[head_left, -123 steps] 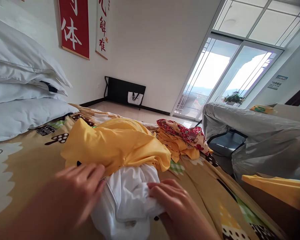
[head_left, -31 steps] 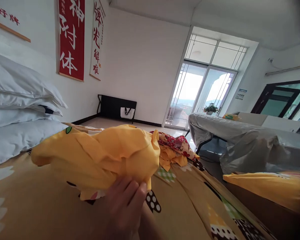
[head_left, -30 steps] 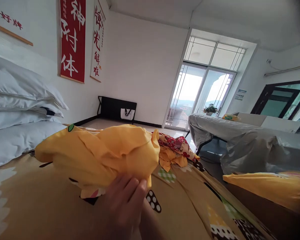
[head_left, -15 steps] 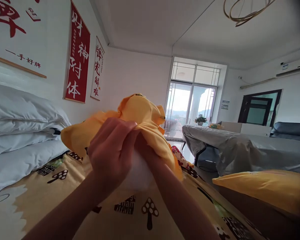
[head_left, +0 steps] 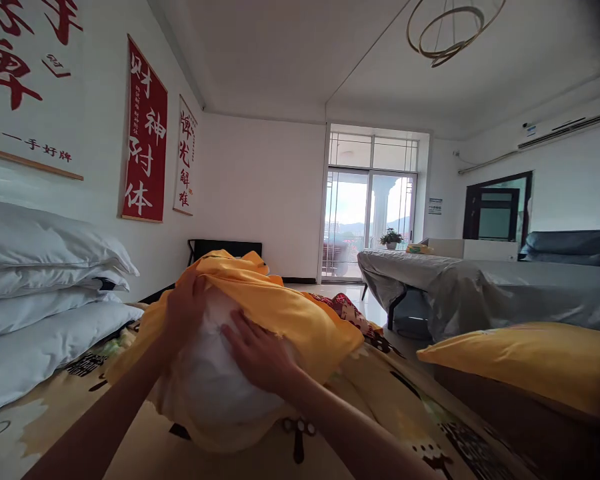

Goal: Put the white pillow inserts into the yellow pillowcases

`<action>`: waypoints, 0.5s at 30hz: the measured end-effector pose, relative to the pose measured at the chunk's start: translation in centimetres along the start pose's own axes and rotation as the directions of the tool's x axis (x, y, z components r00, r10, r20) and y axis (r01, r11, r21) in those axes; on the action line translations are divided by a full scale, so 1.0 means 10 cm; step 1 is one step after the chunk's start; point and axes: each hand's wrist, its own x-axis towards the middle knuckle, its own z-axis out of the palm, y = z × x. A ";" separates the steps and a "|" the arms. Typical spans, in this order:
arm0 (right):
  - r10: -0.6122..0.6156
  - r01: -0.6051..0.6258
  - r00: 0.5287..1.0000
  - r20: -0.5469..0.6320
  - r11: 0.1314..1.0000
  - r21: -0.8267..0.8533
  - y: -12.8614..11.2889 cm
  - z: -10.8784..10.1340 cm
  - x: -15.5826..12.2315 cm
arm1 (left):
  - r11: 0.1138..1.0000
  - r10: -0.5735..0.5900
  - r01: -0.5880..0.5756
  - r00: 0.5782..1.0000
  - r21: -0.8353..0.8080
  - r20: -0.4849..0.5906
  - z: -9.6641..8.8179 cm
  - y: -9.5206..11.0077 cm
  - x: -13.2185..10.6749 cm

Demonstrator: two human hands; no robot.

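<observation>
A yellow pillowcase [head_left: 300,313] lies partly over a white pillow [head_left: 215,373], whose near side shows through the case's opening. My left hand [head_left: 185,310] is closed on the case's edge at the left of the opening. With its fingers apart, my right hand [head_left: 260,353] presses on the pillow's white surface, just below the upper edge of the case. Both rest on a beige printed bedspread [head_left: 380,400] with brown mushrooms and lettering. The pillow's far part is hidden inside the case.
White pillows [head_left: 45,300] are stacked at the left by the wall. At the right, a yellow pillow [head_left: 525,360] sits on a brown surface. Farther back stands a table under a grey plastic cover [head_left: 460,287], near a glass door [head_left: 370,213].
The pillowcase has come down and now lies lower over the pillow, baring more white. My left hand has moved left and down; my right hand has come out of the case onto the pillow.
</observation>
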 end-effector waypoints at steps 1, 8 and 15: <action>-0.086 0.085 0.996 -0.014 0.994 -0.066 -0.07 0.09 -0.19 | 0.999 -0.050 0.050 0.998 0.008 -0.030 -0.05 -0.08 -0.01; 0.004 0.011 0.994 0.106 0.990 -0.141 -0.13 0.53 -0.49 | 0.998 -0.053 0.054 0.998 0.031 -0.020 -0.34 -0.12 -0.32; 0.127 -0.112 0.940 0.318 0.992 -0.066 0.27 0.74 -0.26 | 0.892 0.451 -0.441 0.856 -0.095 0.253 -0.56 0.13 -0.95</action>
